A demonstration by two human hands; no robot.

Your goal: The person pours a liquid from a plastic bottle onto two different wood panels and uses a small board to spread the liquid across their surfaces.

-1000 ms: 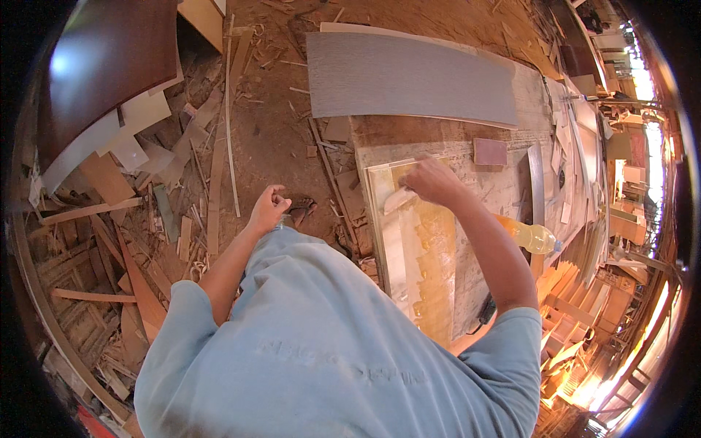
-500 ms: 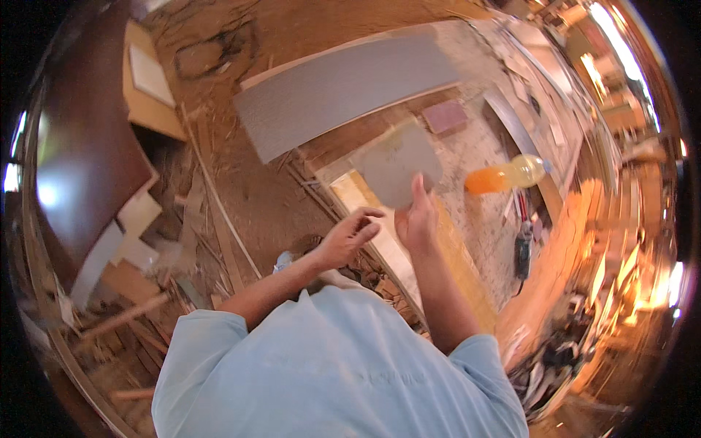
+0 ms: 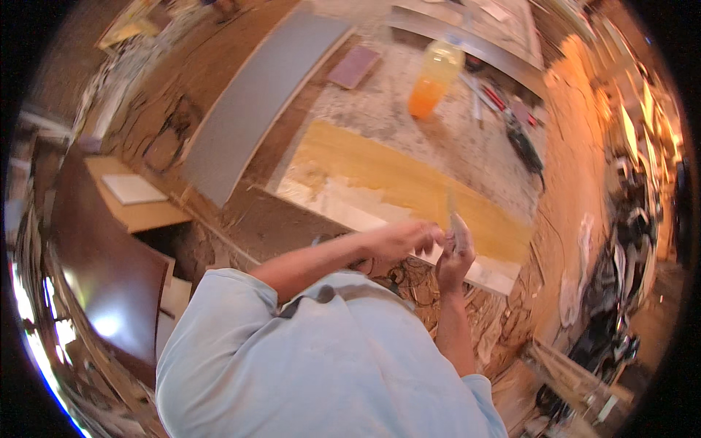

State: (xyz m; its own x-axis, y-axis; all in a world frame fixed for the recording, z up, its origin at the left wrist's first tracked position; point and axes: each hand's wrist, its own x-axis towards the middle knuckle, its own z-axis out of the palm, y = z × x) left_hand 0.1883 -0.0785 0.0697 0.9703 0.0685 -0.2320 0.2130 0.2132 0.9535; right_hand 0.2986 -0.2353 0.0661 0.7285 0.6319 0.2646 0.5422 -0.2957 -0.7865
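My right hand [image 3: 456, 257] grips a thin, flat grey sheet [image 3: 454, 217], turned nearly edge-on. Close to its left side is my left hand [image 3: 409, 239], its fingers loosely bent and somewhat blurred; I see nothing held in it. Whether its fingertips touch the sheet or my right hand is unclear. Both hands hover over the near edge of a long pale board [image 3: 343, 206]. Yellow-brown coating [image 3: 387, 171], glue-like, covers the board's far side, with a ragged border against the bare near strip.
On the stained worktop [image 3: 380, 102] stand a bottle of orange liquid [image 3: 437, 77] and a mauve block [image 3: 354, 67]. A black-bodied power tool [image 3: 522, 146] lies at right. A long grey panel [image 3: 266, 102] is at left, near a curved dark brown sheet [image 3: 109, 270].
The view has swung round. The grey sheet has tipped from face-on to nearly edge-on in my right hand. My left hand has come closer to it.
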